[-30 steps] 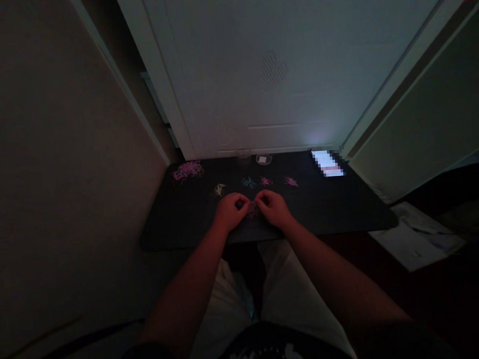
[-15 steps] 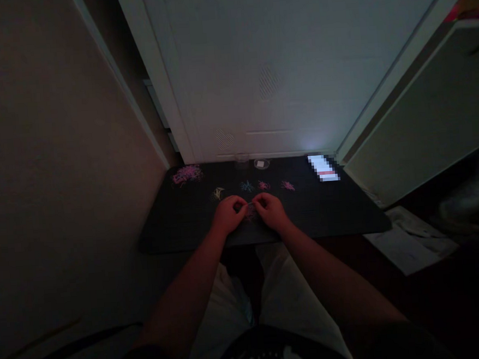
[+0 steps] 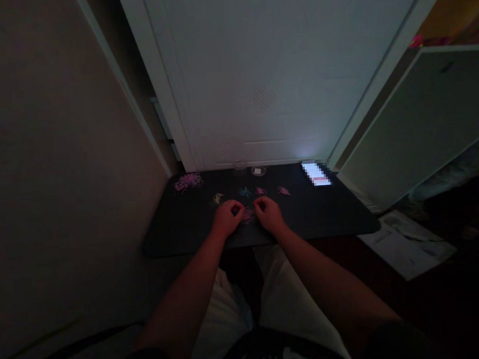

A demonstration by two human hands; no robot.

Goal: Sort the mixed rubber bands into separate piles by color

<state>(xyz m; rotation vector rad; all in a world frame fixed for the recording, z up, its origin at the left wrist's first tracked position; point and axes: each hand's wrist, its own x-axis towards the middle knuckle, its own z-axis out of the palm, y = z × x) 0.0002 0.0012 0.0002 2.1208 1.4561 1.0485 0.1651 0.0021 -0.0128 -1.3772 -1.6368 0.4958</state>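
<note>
My left hand (image 3: 228,215) is above the near middle of the black table, its thumb and fingertips pinched together. Facing it a short gap away, my right hand (image 3: 267,212) makes the same pinch. Anything between the fingertips is too small and dark to make out. Between and just below the hands lies a loose pinkish pile of thin, strand-like pieces (image 3: 247,217), perhaps small rubber bands. Beyond the hands are little heaps of similar pieces: a pale yellow heap (image 3: 218,199), a blue heap (image 3: 244,192), a pink heap (image 3: 260,190) and a magenta heap (image 3: 283,190).
A larger pink-purple pile (image 3: 188,182) sits at the table's far left. A clear container (image 3: 240,167) and a round clear lid (image 3: 258,171) with a white label stand by the white door (image 3: 216,82). A lit phone (image 3: 316,173) lies far right on the black table (image 3: 328,217).
My hands have drawn slightly apart. The thin pale strand earlier seen between my fingertips no longer shows there. The view has shifted a little.
</note>
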